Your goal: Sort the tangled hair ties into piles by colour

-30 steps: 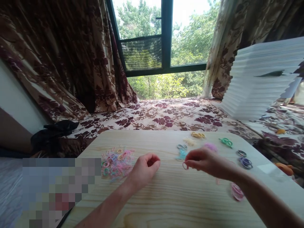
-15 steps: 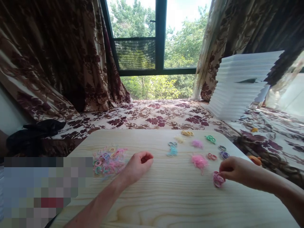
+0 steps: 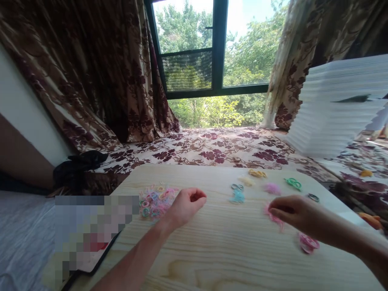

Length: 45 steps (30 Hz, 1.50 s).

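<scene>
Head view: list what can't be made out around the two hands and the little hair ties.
- Left hand: curled; the fingers hide whether it holds anything.
- Right hand: covers part of the pale pink ties; whether it pinches one is hidden.
- Mixed pile of ties: too small and tangled to count.
- Dark ring: colour too small to tell.
- Pixelated patch: blurred out.
</scene>
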Each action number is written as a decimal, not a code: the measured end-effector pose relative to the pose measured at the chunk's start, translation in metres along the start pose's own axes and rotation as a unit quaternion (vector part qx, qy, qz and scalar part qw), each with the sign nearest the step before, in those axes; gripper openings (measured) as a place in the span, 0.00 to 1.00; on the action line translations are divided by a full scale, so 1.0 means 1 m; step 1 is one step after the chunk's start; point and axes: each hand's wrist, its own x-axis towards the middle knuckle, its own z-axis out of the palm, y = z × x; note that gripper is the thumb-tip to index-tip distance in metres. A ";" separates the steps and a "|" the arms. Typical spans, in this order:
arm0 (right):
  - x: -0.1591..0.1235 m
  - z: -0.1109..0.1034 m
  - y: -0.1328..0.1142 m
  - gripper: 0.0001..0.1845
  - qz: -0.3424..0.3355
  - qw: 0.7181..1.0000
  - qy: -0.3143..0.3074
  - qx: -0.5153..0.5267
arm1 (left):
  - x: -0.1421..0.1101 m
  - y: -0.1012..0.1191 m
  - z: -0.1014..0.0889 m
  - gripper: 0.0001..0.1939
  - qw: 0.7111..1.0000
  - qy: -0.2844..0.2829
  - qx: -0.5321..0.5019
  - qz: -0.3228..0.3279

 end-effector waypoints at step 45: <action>0.046 0.115 -0.034 0.15 -0.188 0.980 -0.033 0.065 | 0.003 -0.004 -0.092 0.09 0.889 0.092 0.432 -0.118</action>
